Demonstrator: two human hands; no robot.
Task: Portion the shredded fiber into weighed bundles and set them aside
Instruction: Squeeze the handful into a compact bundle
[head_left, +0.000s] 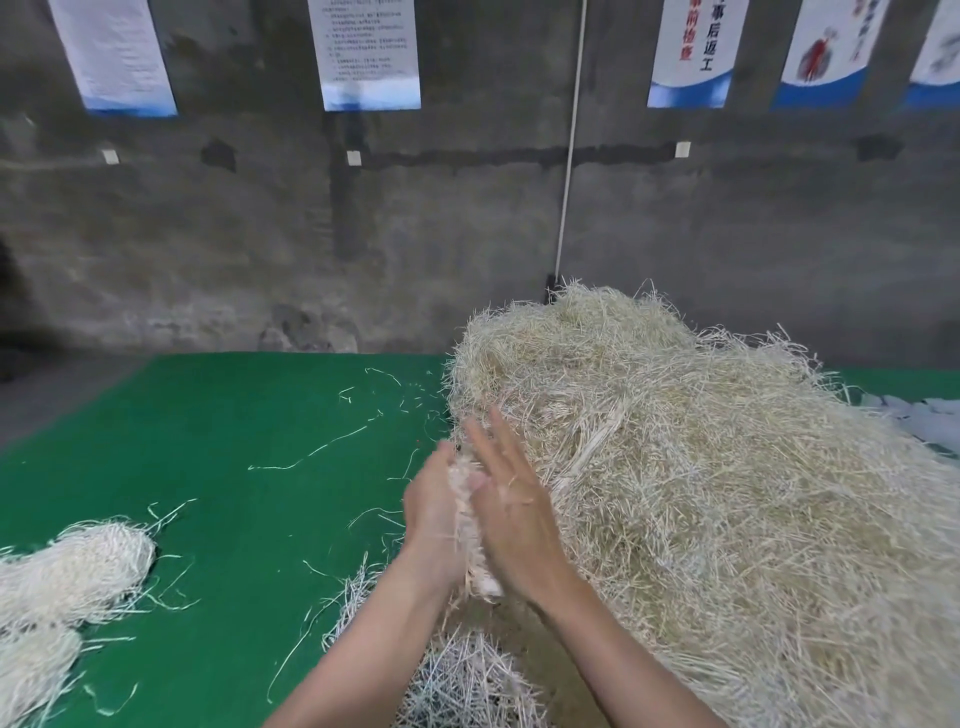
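Pressing a small tuft of fiber (470, 525) between flat palms, the left hand (434, 512) and right hand (511, 506) meet beside the big pile (701, 493) — light, springy, tangled stuff, best gathered mid-clump.

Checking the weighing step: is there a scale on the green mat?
No: the green mat shows only loose strands, the big fiber pile and smaller bundles at left.

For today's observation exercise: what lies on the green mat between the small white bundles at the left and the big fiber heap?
In the head view, only scattered loose strands on bare green mat separate the bundles from the heap.
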